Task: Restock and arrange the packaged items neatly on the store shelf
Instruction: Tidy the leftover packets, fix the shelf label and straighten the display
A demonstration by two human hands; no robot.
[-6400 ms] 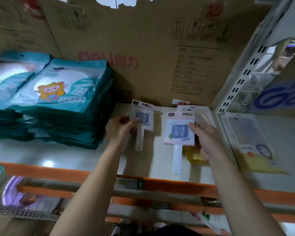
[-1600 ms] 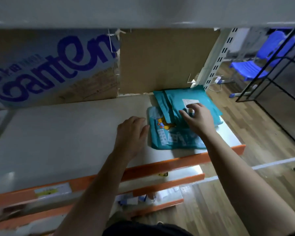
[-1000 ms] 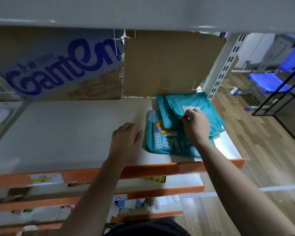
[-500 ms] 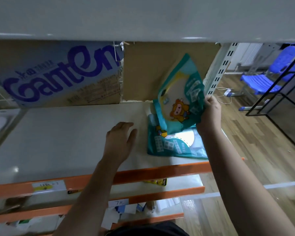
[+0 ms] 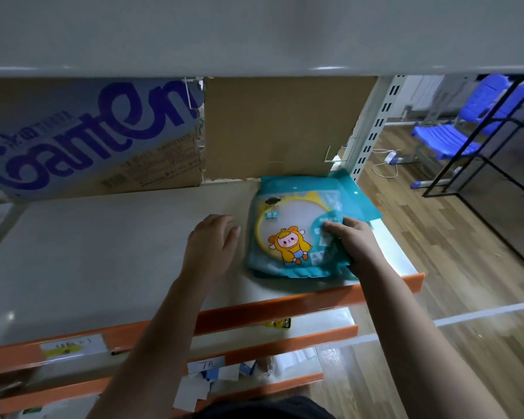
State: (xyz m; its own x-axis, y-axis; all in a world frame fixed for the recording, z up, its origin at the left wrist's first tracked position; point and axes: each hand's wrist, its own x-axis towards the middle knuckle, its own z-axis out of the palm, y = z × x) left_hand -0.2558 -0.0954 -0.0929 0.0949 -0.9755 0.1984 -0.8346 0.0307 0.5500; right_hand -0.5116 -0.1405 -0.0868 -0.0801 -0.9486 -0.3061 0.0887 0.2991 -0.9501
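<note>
Two hands point(image 5: 356, 241) on shelf point(image 5: 103, 252), wood floor point(image 5: 466, 267)

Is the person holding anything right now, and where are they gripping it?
The right hand grips the top teal packet by its right edge. The left hand rests flat on the shelf, holding nothing.
</note>
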